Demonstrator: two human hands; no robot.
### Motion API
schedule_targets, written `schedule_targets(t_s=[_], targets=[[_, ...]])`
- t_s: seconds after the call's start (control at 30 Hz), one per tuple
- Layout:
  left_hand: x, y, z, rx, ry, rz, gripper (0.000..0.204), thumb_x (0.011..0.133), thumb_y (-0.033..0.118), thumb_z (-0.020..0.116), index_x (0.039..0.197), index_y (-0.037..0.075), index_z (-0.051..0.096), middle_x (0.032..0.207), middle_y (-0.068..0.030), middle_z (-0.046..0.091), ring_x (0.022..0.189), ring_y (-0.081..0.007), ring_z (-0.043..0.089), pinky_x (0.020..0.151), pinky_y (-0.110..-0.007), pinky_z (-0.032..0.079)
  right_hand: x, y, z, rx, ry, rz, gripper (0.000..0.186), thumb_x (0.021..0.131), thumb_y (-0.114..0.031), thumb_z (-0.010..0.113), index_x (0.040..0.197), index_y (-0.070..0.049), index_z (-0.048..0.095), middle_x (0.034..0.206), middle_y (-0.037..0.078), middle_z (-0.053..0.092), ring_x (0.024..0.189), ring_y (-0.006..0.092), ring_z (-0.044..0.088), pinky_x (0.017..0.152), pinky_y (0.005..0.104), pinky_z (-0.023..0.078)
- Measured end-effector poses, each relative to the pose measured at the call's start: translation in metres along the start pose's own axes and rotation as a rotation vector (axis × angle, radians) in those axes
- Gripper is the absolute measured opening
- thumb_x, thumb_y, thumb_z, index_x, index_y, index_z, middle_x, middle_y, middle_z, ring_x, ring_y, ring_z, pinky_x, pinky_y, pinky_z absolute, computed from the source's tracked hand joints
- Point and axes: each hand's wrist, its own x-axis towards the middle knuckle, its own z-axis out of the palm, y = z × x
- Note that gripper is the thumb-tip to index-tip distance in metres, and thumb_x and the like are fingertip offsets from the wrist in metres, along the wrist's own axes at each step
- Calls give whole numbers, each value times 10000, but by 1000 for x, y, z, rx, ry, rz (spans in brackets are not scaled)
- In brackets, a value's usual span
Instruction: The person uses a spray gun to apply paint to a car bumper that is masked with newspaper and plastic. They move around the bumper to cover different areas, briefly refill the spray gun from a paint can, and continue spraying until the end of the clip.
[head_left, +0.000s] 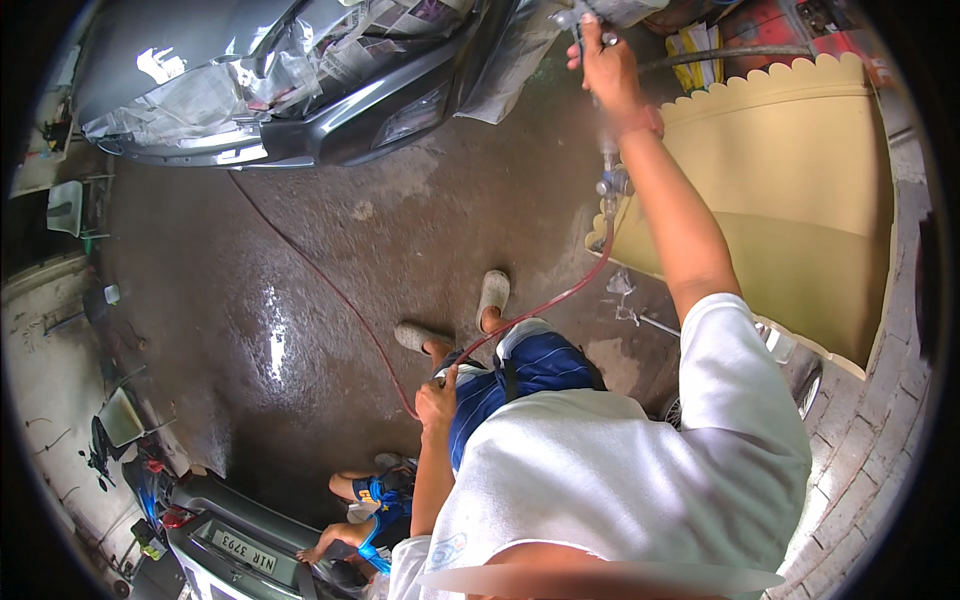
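Observation:
My right arm reaches far forward, and my right hand (610, 75) is closed around a spray gun (568, 20) at the top edge. A fitting (610, 185) hangs below that hand, where a dark red air hose (570, 288) begins. The hose crosses in front of my legs to my left hand (436, 402), whose fingers are wrapped around it by my hip. From there it runs forward across the floor to the dark grey car (330, 130). Newspaper and clear plastic (270, 80) cover part of the car's front. The gun's tip is too blurred to make out.
A yellow panel with a scalloped edge (780, 170) stands close on my right, a wheel (808, 390) beneath it. Behind me to the left, another person (365, 510) sits low by a silver car (230, 540). The concrete floor (190, 290) looks wet.

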Motion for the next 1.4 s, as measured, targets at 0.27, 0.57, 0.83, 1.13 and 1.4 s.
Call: schedule_targets(t_s=[0.27, 0.57, 0.83, 1.13, 1.4], targets=[[-9, -1, 2, 110, -36, 88, 812, 975, 738, 620, 878, -46, 809, 883, -333, 741, 906, -504, 754, 852, -554, 583, -78, -28, 16, 166, -499, -36, 615, 1117, -595, 504, 1131, -38, 766, 792, 56, 771, 484, 130, 602, 464, 306, 484], [-24, 18, -7, 25, -17, 53, 738, 979, 687, 661, 901, -30, 819, 906, -316, 755, 928, -508, 750, 864, -551, 586, 17, -44, 5, 162, -293, 42, 648, 1105, -593, 510, 1166, 9, 742, 821, 114, 772, 660, 164, 743, 457, 312, 487], [-23, 23, -25, -33, 36, 65, 736, 991, 663, 664, 840, -45, 800, 848, -323, 733, 875, -509, 741, 812, -569, 570, 95, -19, 2, 8, 53, 48, 577, 1132, -560, 478, 979, -49, 697, 697, 74, 704, 448, 180, 591, 393, 340, 432], [-17, -56, -47, 78, 160, -92, 762, 955, 730, 651, 868, -7, 826, 874, -307, 756, 898, -478, 769, 847, -549, 599, -41, -21, 43, 77, -199, -6, 779, 1074, -704, 449, 1171, -5, 780, 925, 110, 819, 546, 226, 689, 492, 391, 519], [-10, -322, -168, 337, 537, -311, 421, 901, 494, 792, 1030, 93, 798, 1132, -126, 720, 1156, -367, 650, 1043, -519, 471, -299, -74, 177, 409, -220, 196, 589, 1137, -551, 492, 1372, -44, 676, 1217, 60, 735, 932, 134, 703, 558, 261, 565]])
